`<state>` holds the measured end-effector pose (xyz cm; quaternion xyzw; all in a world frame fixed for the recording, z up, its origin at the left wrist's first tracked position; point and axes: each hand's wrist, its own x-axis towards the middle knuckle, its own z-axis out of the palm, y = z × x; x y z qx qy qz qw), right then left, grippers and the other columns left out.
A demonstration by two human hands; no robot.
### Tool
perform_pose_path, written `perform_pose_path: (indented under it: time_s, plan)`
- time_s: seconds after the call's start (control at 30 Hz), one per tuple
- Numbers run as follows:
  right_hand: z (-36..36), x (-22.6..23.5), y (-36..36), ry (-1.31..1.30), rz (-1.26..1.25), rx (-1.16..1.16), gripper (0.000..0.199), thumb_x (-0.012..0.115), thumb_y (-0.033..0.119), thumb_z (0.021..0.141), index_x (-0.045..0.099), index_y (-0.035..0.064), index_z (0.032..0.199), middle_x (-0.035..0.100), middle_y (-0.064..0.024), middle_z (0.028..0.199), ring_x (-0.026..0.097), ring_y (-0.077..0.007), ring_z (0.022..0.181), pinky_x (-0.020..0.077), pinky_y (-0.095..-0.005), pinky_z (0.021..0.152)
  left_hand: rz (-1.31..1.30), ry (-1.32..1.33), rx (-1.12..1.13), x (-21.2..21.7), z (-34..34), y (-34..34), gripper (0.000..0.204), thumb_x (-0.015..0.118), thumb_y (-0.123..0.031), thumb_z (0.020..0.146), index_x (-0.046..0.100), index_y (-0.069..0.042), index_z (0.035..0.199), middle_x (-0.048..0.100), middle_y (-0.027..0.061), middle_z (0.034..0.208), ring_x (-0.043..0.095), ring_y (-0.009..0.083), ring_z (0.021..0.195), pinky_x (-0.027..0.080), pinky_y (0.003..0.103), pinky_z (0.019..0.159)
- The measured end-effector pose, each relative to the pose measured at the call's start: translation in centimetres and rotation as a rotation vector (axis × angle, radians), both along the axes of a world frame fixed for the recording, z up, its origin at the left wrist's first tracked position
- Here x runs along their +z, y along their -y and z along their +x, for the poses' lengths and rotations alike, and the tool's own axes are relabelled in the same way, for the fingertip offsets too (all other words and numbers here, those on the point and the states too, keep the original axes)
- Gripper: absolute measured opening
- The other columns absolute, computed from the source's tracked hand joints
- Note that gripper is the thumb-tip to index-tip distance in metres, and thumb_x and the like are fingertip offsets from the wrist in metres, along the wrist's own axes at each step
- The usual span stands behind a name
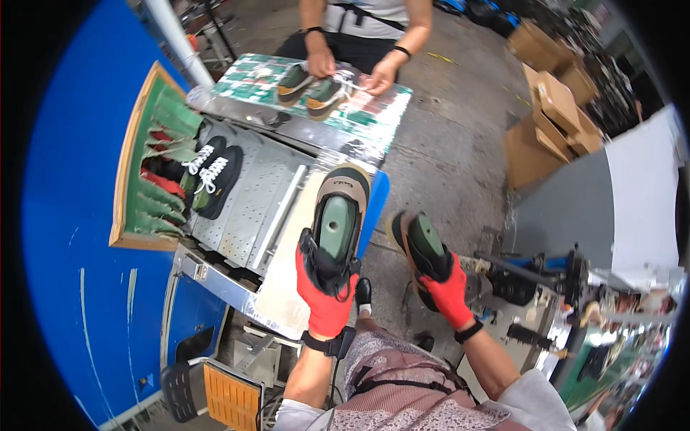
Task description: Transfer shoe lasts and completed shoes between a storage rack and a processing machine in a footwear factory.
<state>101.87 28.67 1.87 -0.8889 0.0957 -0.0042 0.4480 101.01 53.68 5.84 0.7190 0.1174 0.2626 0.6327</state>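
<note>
My left hand, in a red and black glove, is closed around the front part of a shoe, whose tan and dark heel points away from me. A green shoe last with a small hole fills the shoe's opening. My right hand, gloved the same way, grips a second shoe, tilted and also with a green last in it. Both shoes are held up off any surface, the left one over the edge of a pale board. The gloves hide their front parts.
Laced dark shoes sit on a perforated metal bed by a wood-framed opening with green flaps. Across a patterned table, another person's hands handle laces of green-grey shoes. Cardboard boxes stand far right.
</note>
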Motion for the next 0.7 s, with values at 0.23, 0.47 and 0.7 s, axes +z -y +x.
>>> perform_pose_path:
  time_s: [0.23,0.47,0.7]
  plan:
    - [-24.3,0.7,18.4,-0.163,-0.134,-0.427,0.073,0.085,0.022,0.063,0.054,-0.0002,0.125,0.067,-0.0238,0.109,0.066,-0.0385,0.103,0.0515,-0.0436,0.089,0.730,0.209,-0.032,10.9,-3.1,10.7,0.068,0.075,-0.021,0.082,0.048,0.003,0.139,0.057,0.0252,0.130,0.055,0.0449,0.119,0.043,0.050,0.103]
    - [-45.3,1.3,35.0,-0.009,-0.057,-0.845,0.062,0.076,0.007,0.072,0.053,-0.0015,0.129,0.066,-0.0184,0.116,0.064,-0.0307,0.106,0.0481,-0.0384,0.095,0.771,0.407,-0.012,7.9,-14.4,25.6,0.079,0.079,-0.033,0.077,0.045,0.003,0.138,0.056,0.0235,0.128,0.057,0.0433,0.111,0.046,0.049,0.097]
    - [-56.5,-5.2,55.9,0.011,-0.274,-1.036,0.070,0.082,0.017,0.071,0.052,0.0027,0.133,0.065,-0.0200,0.120,0.062,-0.0352,0.113,0.0463,-0.0416,0.098,0.248,-0.084,-0.560,4.8,-27.3,38.3,0.017,0.059,-0.009,0.093,0.065,0.000,0.106,0.066,0.0070,0.108,0.060,0.0210,0.102,0.045,0.034,0.090]
